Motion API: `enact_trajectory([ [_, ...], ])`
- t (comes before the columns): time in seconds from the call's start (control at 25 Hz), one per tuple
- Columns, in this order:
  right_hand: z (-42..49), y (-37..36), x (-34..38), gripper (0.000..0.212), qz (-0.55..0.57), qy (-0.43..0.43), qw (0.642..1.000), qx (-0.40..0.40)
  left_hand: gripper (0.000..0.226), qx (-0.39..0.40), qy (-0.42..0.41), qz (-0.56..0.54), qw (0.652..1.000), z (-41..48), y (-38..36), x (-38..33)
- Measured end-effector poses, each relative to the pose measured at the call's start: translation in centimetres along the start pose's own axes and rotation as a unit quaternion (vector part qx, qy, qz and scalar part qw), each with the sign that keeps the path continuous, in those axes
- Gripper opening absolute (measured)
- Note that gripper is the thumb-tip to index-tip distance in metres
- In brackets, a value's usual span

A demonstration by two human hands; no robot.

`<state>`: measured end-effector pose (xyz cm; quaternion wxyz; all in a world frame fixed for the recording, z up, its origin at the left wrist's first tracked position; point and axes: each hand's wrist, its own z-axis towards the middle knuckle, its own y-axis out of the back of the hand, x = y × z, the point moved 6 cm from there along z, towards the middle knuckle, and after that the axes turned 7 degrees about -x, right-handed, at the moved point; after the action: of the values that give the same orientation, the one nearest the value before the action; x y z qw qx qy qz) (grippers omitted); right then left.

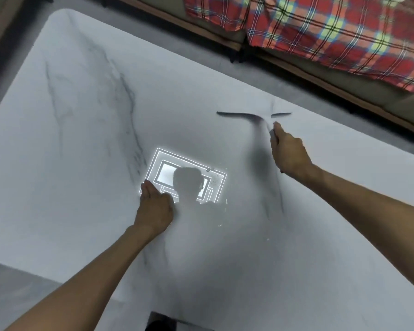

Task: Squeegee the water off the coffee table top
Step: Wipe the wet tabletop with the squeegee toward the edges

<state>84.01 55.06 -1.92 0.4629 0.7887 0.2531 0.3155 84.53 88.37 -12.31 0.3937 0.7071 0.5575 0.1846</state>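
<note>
One blurred squeegee (253,115), seemingly gripped by right hand (288,151); left hand (154,204) flat on coffee table (81,139).

You're in a home living room: a low marble-look coffee table (81,115) fills your view, and at one o'clock a sofa (380,94) wears a plaid blanket (320,27).

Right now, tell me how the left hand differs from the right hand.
The left hand holds nothing; the right hand grips the blurred squeegee. The left hand sits nearer the person, beside the bright light reflection; the right hand reaches farther across. Both are bare, over the white table top.
</note>
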Motion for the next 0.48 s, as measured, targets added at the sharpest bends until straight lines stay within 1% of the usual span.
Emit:
enact_trajectory([
  [0.04, -2.3, -0.8, -1.2, 0.043, -0.016, 0.012, 1.0, 0.013, 0.035, -0.023, -0.005, -0.008, 1.0, -0.4, 0.2, 0.0],
  [0.12, -7.3, -2.0, -3.4, 0.046, -0.037, 0.03, 0.997, 0.068, 0.032, -0.077, -0.009, -0.032, 0.996, -1.4, 0.2, -0.2],
  [0.2, -10.8, -2.1, -4.8, 0.047, -0.067, 0.042, 0.99, 0.121, 0.027, -0.096, -0.002, -0.048, 0.994, -3.3, -0.8, -0.7],
  [0.24, -11.0, -1.7, -4.9, 0.047, -0.075, 0.051, 0.987, 0.129, 0.026, -0.088, 0.01, -0.048, 0.995, -4.3, -1.6, -1.0],
  [0.28, -10.1, -1.1, -4.3, 0.046, -0.07, 0.062, 0.989, 0.118, 0.026, -0.074, 0.026, -0.048, 0.996, -5.2, -2.6, -1.2],
  [0.4, -3.0, 0.9, -0.4, 0.043, -0.045, 0.094, 0.994, 0.02, 0.031, -0.037, 0.06, -0.045, 0.997, -6.2, -4.4, -1.5],
  [0.48, 2.4, 1.4, 2.8, 0.043, -0.023, 0.08, 0.996, -0.011, 0.034, -0.018, 0.069, -0.043, 0.997, -5.5, -4.5, -1.6],
])
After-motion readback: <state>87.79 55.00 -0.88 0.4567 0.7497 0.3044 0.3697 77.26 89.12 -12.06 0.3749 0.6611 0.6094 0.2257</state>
